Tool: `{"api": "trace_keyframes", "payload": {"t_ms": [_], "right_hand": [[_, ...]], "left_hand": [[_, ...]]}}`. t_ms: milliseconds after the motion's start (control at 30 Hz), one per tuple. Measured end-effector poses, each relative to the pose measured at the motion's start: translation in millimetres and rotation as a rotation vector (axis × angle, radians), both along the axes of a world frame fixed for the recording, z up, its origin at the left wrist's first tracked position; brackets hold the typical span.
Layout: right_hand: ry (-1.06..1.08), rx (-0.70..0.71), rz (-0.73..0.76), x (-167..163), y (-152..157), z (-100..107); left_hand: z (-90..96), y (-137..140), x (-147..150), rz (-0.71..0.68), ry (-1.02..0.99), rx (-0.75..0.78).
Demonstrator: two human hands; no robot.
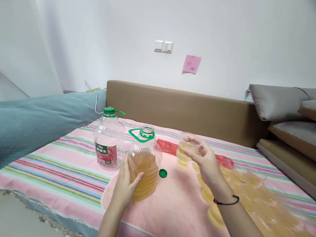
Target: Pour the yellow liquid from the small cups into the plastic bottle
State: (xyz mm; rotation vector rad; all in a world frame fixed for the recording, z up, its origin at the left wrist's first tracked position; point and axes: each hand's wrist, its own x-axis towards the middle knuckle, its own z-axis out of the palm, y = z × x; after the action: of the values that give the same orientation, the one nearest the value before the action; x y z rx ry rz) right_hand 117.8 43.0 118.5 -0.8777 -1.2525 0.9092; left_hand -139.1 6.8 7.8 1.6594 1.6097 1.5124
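My left hand [127, 182] is wrapped round the side of a large clear jug [145, 169], which stands uncapped with amber liquid in its lower part and a green handle at its neck. In my right hand [203, 158] is a clear plastic cup [184, 151], held above the cloth with pale yellow liquid inside. A green cap [163, 173] lies just right of the jug. Beyond my right forearm, which hides some of them, many filled plastic cups [261, 203] stand close together.
A second jug [108, 139], capped and with a red label, stands at the left. Red plastic packaging [168, 147] lies behind the open jug. A striped pink cloth [67, 158] covers the surface, bordered by a brown backboard [181, 109] and stacked cushions [290, 103].
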Motion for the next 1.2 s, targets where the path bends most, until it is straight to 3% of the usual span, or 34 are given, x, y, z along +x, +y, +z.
{"api": "trace_keyframes", "payload": {"t_ms": [100, 233, 567, 1200], "right_hand": [[0.004, -0.059, 0.115, -4.3, 10.9, 18.6], [-0.043, -0.036, 0.188, -15.8, 24.8, 34.9], [-0.215, 0.056, 0.303, -48.0, 48.1, 50.6], [-0.457, 0.199, 0.299, -53.3, 55.4, 76.5]], "left_hand": [[-1.1, -0.5, 0.0, -0.008, -0.012, -0.012], [-0.7, -2.9, 0.8, -0.007, -0.031, -0.027], [2.2, -6.8, 2.2, -0.025, -0.016, -0.049], [4.7, -8.7, 2.9, -0.037, -0.035, -0.061]]}}
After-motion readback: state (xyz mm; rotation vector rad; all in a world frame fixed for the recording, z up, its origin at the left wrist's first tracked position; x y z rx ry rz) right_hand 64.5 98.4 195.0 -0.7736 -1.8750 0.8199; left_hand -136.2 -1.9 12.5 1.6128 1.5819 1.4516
